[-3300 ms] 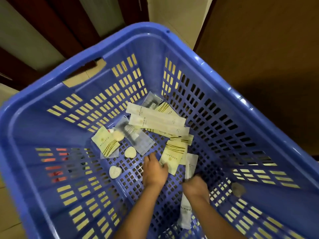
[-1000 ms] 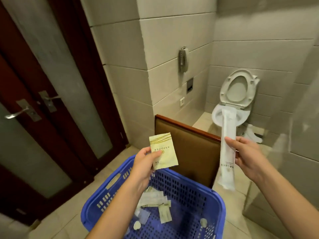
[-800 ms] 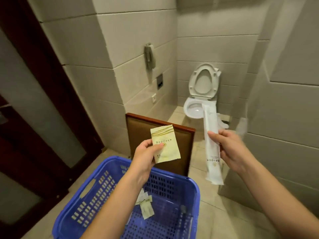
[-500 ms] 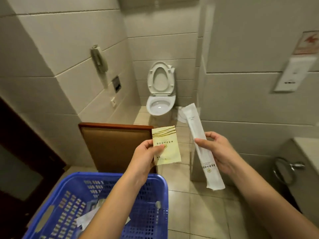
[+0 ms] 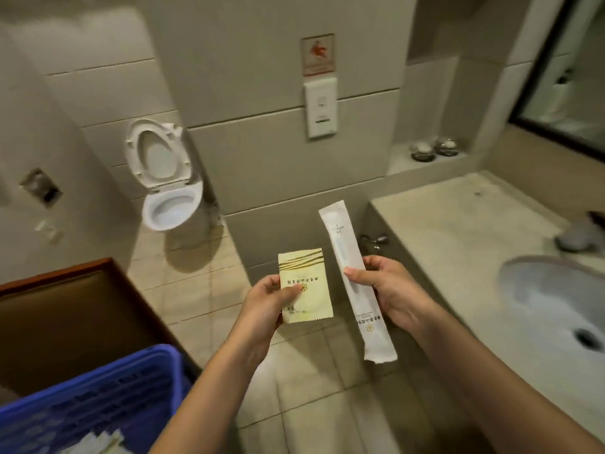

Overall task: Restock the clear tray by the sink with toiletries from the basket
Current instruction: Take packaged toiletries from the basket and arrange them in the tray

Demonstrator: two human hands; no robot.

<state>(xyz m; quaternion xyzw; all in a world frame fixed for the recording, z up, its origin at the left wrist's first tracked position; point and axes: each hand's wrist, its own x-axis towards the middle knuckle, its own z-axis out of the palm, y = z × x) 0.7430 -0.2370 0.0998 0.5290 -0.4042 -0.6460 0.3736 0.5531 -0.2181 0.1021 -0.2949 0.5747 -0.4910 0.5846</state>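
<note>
A tiled bathroom in beige: pale square floor tiles (image 5: pixel 294 404) run from the middle down to 6 o'clock, and large grey-beige wall tiles fill the top. At 3 o'clock a stone counter (image 5: pixel 458 231) holds an oval white sink (image 5: pixel 553 299) with its drain toward 4 o'clock. A dark-framed mirror (image 5: pixel 563 86) stands at 2 o'clock, and two small round jars (image 5: pixel 433 149) sit on a ledge below it. At 10 o'clock a white toilet (image 5: pixel 165 191) has its lid raised. A white wall plate (image 5: pixel 321 108) is at 12 o'clock, with a red-and-orange sign (image 5: pixel 318 55) just above it; its wording is too blurred to read. A brown chair back (image 5: pixel 75 309) is at 9 o'clock, and the blue basket (image 5: pixel 98 398) at 7 o'clock has pale packets in its bottom corner.

The left hand (image 5: pixel 265 306) pinches a flat yellow sachet (image 5: pixel 304 285) between thumb and fingers; it bears gold wavy stripes, a flower logo and a line of characters too small to read. The right hand (image 5: pixel 389 290) is closed round a long white packet (image 5: pixel 355 280), held tilted, with a small flower logo and unreadable print near its lower end. Both packets are held over the floor, just beside the counter edge. The clear tray cannot be made out.
</note>
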